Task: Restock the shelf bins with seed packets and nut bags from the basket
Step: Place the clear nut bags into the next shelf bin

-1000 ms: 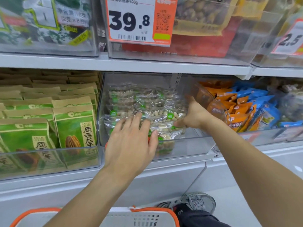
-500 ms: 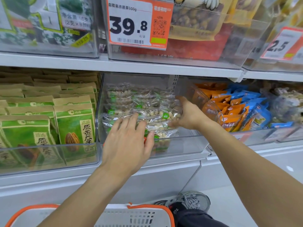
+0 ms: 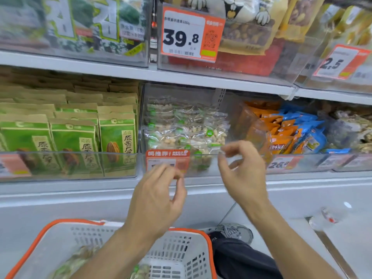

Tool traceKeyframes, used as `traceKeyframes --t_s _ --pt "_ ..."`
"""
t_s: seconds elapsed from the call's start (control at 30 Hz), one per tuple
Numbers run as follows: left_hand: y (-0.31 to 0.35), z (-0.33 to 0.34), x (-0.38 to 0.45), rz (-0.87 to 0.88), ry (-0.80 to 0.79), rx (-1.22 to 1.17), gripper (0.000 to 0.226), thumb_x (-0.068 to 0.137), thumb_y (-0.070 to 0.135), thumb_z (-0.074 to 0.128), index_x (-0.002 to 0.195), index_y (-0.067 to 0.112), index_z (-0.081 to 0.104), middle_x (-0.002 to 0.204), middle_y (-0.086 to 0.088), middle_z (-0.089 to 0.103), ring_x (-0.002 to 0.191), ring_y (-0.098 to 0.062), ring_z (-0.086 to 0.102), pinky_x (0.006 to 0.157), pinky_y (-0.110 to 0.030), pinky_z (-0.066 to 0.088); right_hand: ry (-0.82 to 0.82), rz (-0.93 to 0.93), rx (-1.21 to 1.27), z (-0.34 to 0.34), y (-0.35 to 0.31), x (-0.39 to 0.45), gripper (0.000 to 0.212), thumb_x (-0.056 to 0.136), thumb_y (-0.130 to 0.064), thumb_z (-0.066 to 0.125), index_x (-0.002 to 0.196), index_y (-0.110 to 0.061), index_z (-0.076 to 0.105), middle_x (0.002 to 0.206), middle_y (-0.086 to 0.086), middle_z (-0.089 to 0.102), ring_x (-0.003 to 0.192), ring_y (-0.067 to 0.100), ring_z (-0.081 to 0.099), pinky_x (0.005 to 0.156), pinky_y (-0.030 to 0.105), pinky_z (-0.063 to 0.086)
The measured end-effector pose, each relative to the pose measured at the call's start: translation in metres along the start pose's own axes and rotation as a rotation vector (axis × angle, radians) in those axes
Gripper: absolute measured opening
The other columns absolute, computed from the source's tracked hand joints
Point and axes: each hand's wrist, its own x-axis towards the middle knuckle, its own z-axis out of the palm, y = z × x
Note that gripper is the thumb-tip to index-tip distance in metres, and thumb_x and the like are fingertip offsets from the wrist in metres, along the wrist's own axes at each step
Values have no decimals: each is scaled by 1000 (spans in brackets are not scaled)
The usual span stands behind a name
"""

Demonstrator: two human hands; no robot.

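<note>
- Basket [image 3: 60, 234]: white perforated plastic, orange rim, nearest the camera below both forearms; pale packets lie blurred at its bottom.
- Left hand [image 3: 157, 200]: fingers loosely curled, holding nothing, in front of the bin's lower edge.
- Right hand [image 3: 244, 174]: fingers loosely curled, empty, just outside the bin front.
- Clear bin [image 3: 221, 166]: transparent rigid plastic, on the middle shelf.
- Nut bags [image 3: 187, 129]: crinkled clear film, green labels, piled inside the bin beyond the fingertips, apart from both hands.
</note>
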Motion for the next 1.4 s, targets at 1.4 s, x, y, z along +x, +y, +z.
traceKeyframes --t_s 1.4 --pt "-157 -15 -334 -1059 -951 327 26 94 26 63 116 13 58 107 -8 66 77 -11 60 74 -26 52 -1697 777 -264 140 81 -339 65 83 -29 81 137 -15 49 147 11 39 114 28 58 89 31 54"
